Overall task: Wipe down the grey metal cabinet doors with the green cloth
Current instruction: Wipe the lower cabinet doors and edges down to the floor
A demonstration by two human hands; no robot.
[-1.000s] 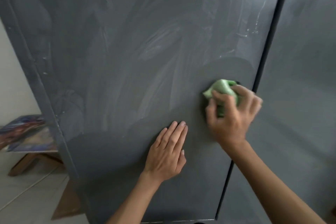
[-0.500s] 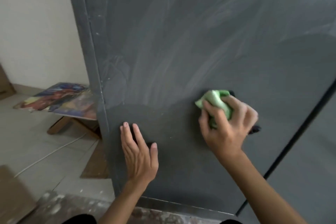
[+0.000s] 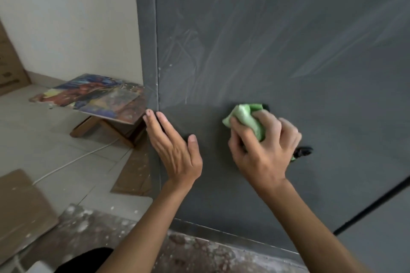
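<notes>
Green cloth (image 3: 248, 118) sat bunched under the right hand's (image 3: 264, 150) curled fingers, pressed against the grey door (image 3: 288, 51); left hand (image 3: 174, 148) lay flat beside it, fingers straight.

Your room: cream wall (image 3: 66, 17), pale tiled floor (image 3: 33, 135).
A painted board (image 3: 88, 95) sits on a wooden stand (image 3: 87, 126); 1 white cable (image 3: 73, 159) crosses the tiles.

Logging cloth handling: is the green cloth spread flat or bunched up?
Bunched up: the green cloth is a wad gripped in the right hand, pressed to the grey door.
</notes>
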